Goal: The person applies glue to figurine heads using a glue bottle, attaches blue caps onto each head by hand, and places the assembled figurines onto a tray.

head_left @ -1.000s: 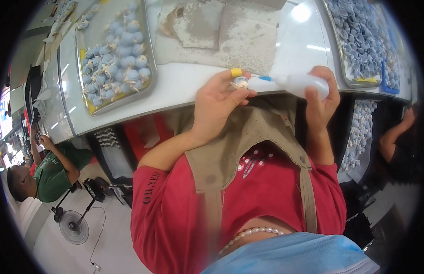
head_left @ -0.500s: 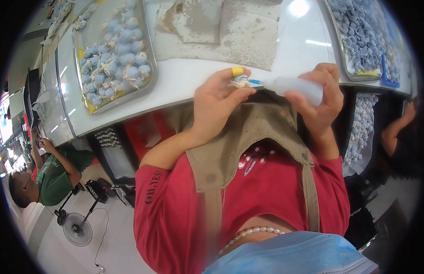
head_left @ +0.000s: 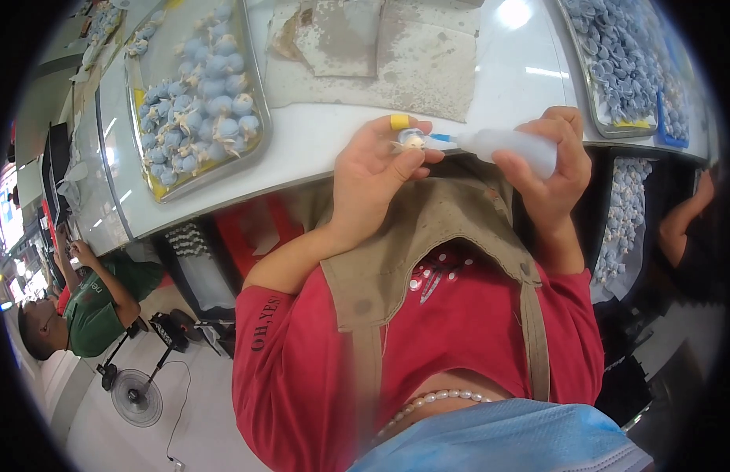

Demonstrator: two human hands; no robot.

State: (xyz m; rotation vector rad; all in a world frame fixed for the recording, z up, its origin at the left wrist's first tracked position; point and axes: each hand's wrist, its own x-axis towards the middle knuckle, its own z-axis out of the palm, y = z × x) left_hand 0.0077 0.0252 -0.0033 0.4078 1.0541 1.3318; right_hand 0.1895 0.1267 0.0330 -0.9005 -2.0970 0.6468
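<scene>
My left hand (head_left: 373, 169) pinches a small blue-and-cream figure piece (head_left: 413, 139) between thumb and fingers. A yellow band wraps one of its fingertips. My right hand (head_left: 558, 161) grips a translucent white squeeze bottle (head_left: 510, 152), held tilted on its side. The bottle's blue nozzle tip (head_left: 440, 138) points left and is right beside the piece; whether it touches is too small to tell. Both hands are over the table's near edge, above my brown apron (head_left: 436, 212).
On the left stands a tray (head_left: 262, 130) of round blue pieces with cream parts. At the right is another tray (head_left: 617, 134) of blue cup-like pieces, beside a blue bin (head_left: 675, 143). Stained cardboard (head_left: 428, 63) lies ahead. A person in green (head_left: 105, 315) sits at left, near a fan (head_left: 136, 397).
The small piece has turned in my left fingers, showing more of its cream side. My left fingers have shifted slightly; the right hand and bottle stay nearly where they were.
</scene>
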